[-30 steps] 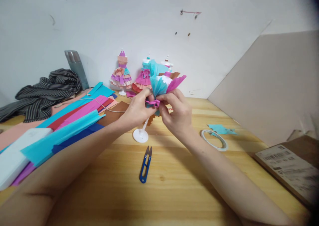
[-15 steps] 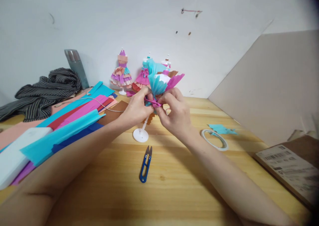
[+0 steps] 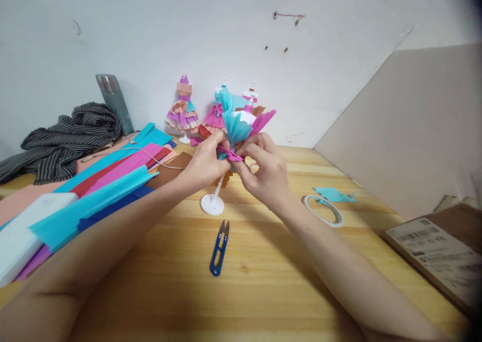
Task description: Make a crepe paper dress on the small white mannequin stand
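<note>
Now, left fingers (image 3: 215,140): I'm pinching the pink strip (image 3: 235,156).
Right fingers (image 3: 258,152): pinching it too.
Blue ruffle (image 3: 236,127): best kept uncrushed.

Head-worn view, forward and down over tabletop (image 3: 278,287)

Partly hidden: a small white dress form (image 3: 212,205)
The left hand (image 3: 208,156) and right hand (image 3: 267,167) cover its middle and the ends of a pinched magenta crepe-paper strip (image 3: 234,156). The left edge cuts off a white rectangular object (image 3: 37,226) and a black striped cloth (image 3: 71,136); fine print on a brown cardboard box (image 3: 462,222)'s pale label (image 3: 425,249) is illegible.
</note>
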Tool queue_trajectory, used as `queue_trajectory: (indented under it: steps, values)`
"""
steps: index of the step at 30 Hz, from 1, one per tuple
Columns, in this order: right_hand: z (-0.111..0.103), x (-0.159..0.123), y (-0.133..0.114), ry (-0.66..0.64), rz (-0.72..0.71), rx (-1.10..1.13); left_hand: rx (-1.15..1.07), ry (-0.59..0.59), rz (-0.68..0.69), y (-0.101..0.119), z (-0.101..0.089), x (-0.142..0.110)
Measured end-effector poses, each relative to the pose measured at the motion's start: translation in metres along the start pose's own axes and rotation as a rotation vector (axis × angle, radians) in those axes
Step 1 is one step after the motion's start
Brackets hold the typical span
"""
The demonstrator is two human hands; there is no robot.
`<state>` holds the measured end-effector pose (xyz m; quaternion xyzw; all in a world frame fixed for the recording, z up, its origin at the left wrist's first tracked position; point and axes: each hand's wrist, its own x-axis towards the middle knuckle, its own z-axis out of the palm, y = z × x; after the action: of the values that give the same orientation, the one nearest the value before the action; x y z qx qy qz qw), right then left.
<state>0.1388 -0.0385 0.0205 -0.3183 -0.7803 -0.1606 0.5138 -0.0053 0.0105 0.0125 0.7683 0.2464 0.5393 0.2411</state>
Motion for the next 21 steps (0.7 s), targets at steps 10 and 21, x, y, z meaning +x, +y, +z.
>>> queue_trajectory:
  steps: [10, 21]
  values:
    - [0.0, -0.002, 0.004, -0.009, 0.009, 0.032, 0.015, 0.004, 0.049, -0.001, 0.001, 0.002]
    - [-0.003, -0.001, 0.001, -0.028, 0.017, 0.012, -0.135, -0.172, 0.127, 0.004, -0.012, 0.0]
